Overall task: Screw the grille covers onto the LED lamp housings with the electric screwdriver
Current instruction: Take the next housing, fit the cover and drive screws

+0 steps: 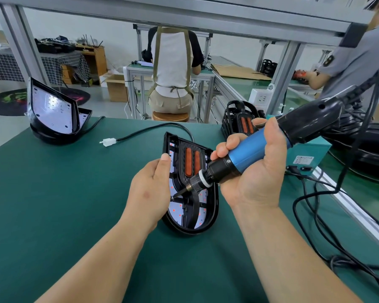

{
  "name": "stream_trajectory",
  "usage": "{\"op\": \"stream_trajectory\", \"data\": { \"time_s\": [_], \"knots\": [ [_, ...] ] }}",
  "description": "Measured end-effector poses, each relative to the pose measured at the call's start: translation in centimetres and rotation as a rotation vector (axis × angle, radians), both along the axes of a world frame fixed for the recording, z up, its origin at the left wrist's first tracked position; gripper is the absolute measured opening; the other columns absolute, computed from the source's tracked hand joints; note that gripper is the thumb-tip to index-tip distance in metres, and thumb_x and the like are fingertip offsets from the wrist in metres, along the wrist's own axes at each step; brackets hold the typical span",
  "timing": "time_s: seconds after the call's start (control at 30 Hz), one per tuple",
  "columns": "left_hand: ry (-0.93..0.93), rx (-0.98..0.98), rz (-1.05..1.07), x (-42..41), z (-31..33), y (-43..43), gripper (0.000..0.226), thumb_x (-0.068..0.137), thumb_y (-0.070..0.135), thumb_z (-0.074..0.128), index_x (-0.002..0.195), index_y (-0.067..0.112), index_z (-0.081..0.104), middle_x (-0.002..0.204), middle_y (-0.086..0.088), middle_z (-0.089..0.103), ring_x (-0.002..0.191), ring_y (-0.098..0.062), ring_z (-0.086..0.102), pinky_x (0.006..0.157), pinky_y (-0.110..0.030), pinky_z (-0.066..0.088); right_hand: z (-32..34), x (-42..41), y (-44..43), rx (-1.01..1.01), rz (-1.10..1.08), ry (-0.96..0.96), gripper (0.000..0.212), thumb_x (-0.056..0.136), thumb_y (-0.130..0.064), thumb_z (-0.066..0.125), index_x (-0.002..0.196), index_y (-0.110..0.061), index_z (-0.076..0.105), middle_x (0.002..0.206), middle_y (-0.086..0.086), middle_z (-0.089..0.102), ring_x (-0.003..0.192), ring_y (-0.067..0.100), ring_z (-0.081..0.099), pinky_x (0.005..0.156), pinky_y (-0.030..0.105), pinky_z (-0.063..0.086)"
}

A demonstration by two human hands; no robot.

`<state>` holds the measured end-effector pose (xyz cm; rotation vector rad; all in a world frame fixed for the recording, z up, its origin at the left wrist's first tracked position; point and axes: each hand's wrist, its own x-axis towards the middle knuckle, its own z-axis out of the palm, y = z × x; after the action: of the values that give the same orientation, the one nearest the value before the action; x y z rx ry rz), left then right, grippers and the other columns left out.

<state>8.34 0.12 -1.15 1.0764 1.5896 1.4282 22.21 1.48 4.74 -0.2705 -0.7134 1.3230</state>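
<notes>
Head view: your right hand (256,171) wraps the electric screwdriver (256,149), its bit on the grille cover (190,162). Your left hand (151,189) grips the LED lamp housing (214,206) by its left rim, flat on the table (74,193). It looks like light, stiff plastic that may slide, so hold the rim.

I have a single wide-angle view, taken from my own head and facing forward and down across the green table (53,204). The lamp housing (214,212) lies close below me, about mid-view. My forearms enter from the bottom edge toward it. My left hand (150,193) holds its left side, and my right hand (256,171), gripping the electric screwdriver (252,153), is just right of it. Beyond the housing, well apart, the view reaches the aluminium frame (287,73) and a seated person's back (173,68). Straight lines bow toward the edges of the view.
</notes>
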Motion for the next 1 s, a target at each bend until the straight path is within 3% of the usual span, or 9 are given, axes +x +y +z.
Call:
{"op": "stream_trajectory", "data": {
  "time_s": [0.1,0.23,0.33,0.5,0.6,0.8,0.93,1.0],
  "knots": [
    [-0.013,0.016,-0.014,0.13,0.15,-0.23,0.048,0.102,0.053,0.038,0.098,0.015,0.069,0.112,-0.019,0.069,0.087,-0.021,0.058,0.094,-0.045,0.050,0.12,-0.17,-0.15,0.008,-0.002,-0.001,0.017,0.079,-0.037,0.060,0.067,-0.025,0.060,0.054,0.006,0.047,0.045,0.022,0.047,0.051,0.029,0.047],
    [-0.024,0.003,-0.011,0.22,0.28,-0.31,0.048,0.102,0.053,0.037,0.099,0.019,0.070,0.108,-0.017,0.070,0.100,-0.037,0.063,0.095,-0.050,0.051,0.20,-0.30,-0.20,0.004,-0.003,-0.008,0.024,0.079,-0.038,0.059,0.058,-0.027,0.062,0.054,0.006,0.048,0.044,0.021,0.048,0.050,0.028,0.047],
    [-0.023,0.005,-0.002,0.26,0.37,-0.39,0.047,0.102,0.053,0.038,0.099,0.020,0.070,0.102,-0.011,0.073,0.103,-0.034,0.064,0.097,-0.050,0.051,0.24,-0.28,-0.22,0.006,-0.007,-0.008,0.025,0.080,-0.038,0.058,0.058,-0.026,0.062,0.054,0.006,0.047,0.044,0.021,0.048,0.050,0.028,0.047],
    [-0.005,0.008,0.004,0.26,0.33,-0.43,0.051,0.102,0.054,0.038,0.098,0.013,0.068,0.110,-0.023,0.067,0.090,-0.037,0.062,0.095,-0.055,0.050,0.22,-0.26,-0.16,0.008,-0.014,-0.014,0.021,0.080,-0.039,0.059,0.064,-0.025,0.060,0.054,0.006,0.048,0.045,0.021,0.048,0.050,0.029,0.047],
    [-0.021,0.005,0.010,0.27,0.27,-0.34,0.047,0.102,0.054,0.038,0.096,0.021,0.070,0.105,-0.015,0.071,0.103,-0.037,0.064,0.096,-0.053,0.051,0.15,-0.23,-0.17,0.022,-0.009,-0.026,0.026,0.080,-0.040,0.058,0.058,-0.027,0.062,0.054,0.005,0.049,0.045,0.020,0.050,0.050,0.029,0.047],
    [-0.032,0.003,0.004,0.23,0.00,-0.15,0.045,0.103,0.053,0.038,0.100,0.022,0.071,0.102,-0.005,0.074,0.105,-0.030,0.066,0.098,-0.052,0.051,0.12,-0.11,-0.06,-0.009,0.004,-0.008,0.022,0.078,-0.040,0.061,0.061,-0.026,0.061,0.056,0.005,0.049,0.046,0.021,0.050,0.051,0.030,0.048],
    [-0.007,0.016,0.009,0.23,-0.09,-0.09,0.046,0.103,0.052,0.037,0.098,0.021,0.070,0.103,-0.008,0.073,0.103,-0.030,0.065,0.097,-0.051,0.051,0.11,-0.01,-0.06,-0.017,0.001,-0.003,0.020,0.079,-0.040,0.061,0.067,-0.024,0.060,0.056,0.006,0.049,0.046,0.021,0.048,0.052,0.029,0.048],
    [0.028,0.036,0.017,0.23,-0.12,-0.06,0.052,0.103,0.052,0.036,0.098,0.011,0.068,0.105,-0.017,0.070,0.092,-0.031,0.063,0.092,-0.050,0.050,0.22,-0.07,-0.19,0.002,-0.010,-0.021,0.018,0.080,-0.039,0.060,0.072,-0.023,0.058,0.055,0.007,0.048,0.046,0.022,0.048,0.051,0.030,0.047]
  ]
}}
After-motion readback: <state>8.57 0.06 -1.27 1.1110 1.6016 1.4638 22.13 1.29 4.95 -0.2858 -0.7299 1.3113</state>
